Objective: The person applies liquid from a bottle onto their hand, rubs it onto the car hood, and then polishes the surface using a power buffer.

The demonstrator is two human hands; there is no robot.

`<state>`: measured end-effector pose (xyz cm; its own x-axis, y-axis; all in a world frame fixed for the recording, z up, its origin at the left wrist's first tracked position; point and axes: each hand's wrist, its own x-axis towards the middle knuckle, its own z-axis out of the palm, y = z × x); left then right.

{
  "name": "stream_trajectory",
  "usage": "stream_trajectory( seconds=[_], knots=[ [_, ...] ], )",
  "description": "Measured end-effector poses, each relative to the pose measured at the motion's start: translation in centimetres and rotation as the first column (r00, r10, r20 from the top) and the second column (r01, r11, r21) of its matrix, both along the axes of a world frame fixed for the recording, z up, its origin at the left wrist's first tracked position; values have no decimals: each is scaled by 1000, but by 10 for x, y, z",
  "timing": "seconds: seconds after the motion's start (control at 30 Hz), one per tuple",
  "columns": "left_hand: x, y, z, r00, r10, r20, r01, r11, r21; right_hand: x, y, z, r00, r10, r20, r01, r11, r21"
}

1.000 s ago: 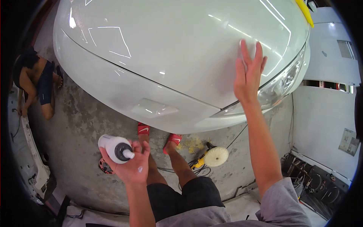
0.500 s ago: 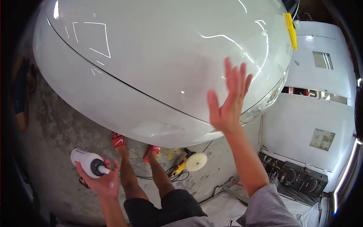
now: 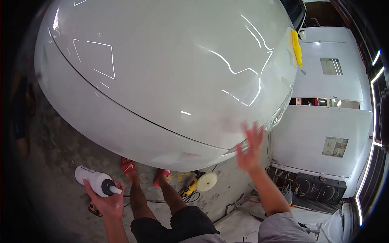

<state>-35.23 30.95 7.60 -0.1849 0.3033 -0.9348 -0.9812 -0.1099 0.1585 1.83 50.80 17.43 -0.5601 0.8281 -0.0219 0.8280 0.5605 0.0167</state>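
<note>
White plastic bottle (image 3: 94, 181) lying sideways in the left hand (image 3: 106, 200) at the lower left of the frame, dark cap and pale nozzle pointing right, toward the legs; fingers wrapping the neck end from below, probably keeping the spout level and away from the paint. Carrying a small pale smear on the palm, perhaps product from the bottle.

Hovering right of centre, just off the lower edge of the white car bonnet (image 3: 170, 69) near the headlight: the right hand (image 3: 249, 150), fingers spread and empty, blurred, so touching the panel or not cannot be told. Showing a faint dull patch on the gloss just above those fingertips.

Resting on the concrete floor (image 3: 60, 162) under the bumper, at lower centre: a yellow polisher (image 3: 200, 184) with its pale wool pad turned up, cord looping beside red sandals (image 3: 129, 165), seemingly parked within easy reach. Lying at the upper right on the bonnet's far edge: a yellow cloth (image 3: 297, 47). Standing along the right of the frame: white wall panels (image 3: 324, 117).
</note>
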Motion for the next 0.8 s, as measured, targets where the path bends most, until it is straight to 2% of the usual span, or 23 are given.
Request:
stream_trajectory(
  seconds=[0.03, 0.1, 0.13, 0.2, 0.23, 0.3, 0.33, 0.37, 0.43, 0.47, 0.53, 0.63, 0.67, 0.7, 0.73, 0.77, 0.8],
  knots=[
    [0, 0, -2, 1000, -12, 4, 12, 1000, 4, 16, 18, 1, 989, -78, -129, 92, 990, 111],
    [3, 0, -5, 999, -34, 10, 34, 999, 12, 51, 54, 4, 898, -298, -324, 343, 935, 91],
    [4, 2, -6, 999, -42, 10, 42, 999, 20, 64, 73, 4, 896, -302, -326, 350, 931, 100],
    [8, 4, -4, 997, -65, 43, 64, 998, 11, 83, 99, -2, 681, -454, -574, 539, 842, -27],
    [9, 4, -5, 997, -68, 41, 68, 998, 13, 86, 99, -10, 679, -455, -576, 542, 840, -26],
    [14, 5, -7, 994, -95, 57, 94, 995, 24, 95, 91, -24, 800, -527, -287, 512, 849, -132],
    [16, 7, -6, 992, -108, 59, 106, 994, 29, 70, 73, -8, 843, -518, -143, 505, 855, -122],
    [18, 10, -5, 993, -103, 62, 102, 995, 6, 75, 70, -4, 840, -522, -145, 510, 853, -116],
    [22, 12, -4, 992, -108, 60, 109, 994, -14, 87, 66, 3, 857, -314, -410, 323, 945, -49],
    [24, 12, -5, 990, -126, 71, 126, 992, 3, 94, 83, 7, 752, -307, -583, 337, 940, -61],
    [28, 13, -6, 983, -163, 83, 162, 987, 16, 111, 131, 28, 708, -354, -611, 414, 909, -47],
    [32, 3, -18, 981, -189, 50, 191, 981, -26, 138, 177, 33, 690, -450, -567, 487, 868, -97],
    [31, -6, -26, 971, -235, 42, 233, 971, 55, 134, 178, 27, 822, -525, -222, 541, 841, 15],
    [33, -12, -33, 959, -280, 29, 274, 952, 140, 131, 176, 23, 811, -565, 150, 549, 824, 141],
    [37, -9, -31, 956, -292, 30, 285, 948, 144, 128, 160, 27, 845, -532, 49, 532, 846, 21],
    [44, -6, -28, 961, -274, -29, 275, 953, 126, 127, 144, 29, 840, -540, 50, 540, 842, 25],
    [51, -4, -25, 964, -250, -89, 259, 960, 108, 127, 130, 29, 866, -499, 21, 492, 860, 131]
  ],
)
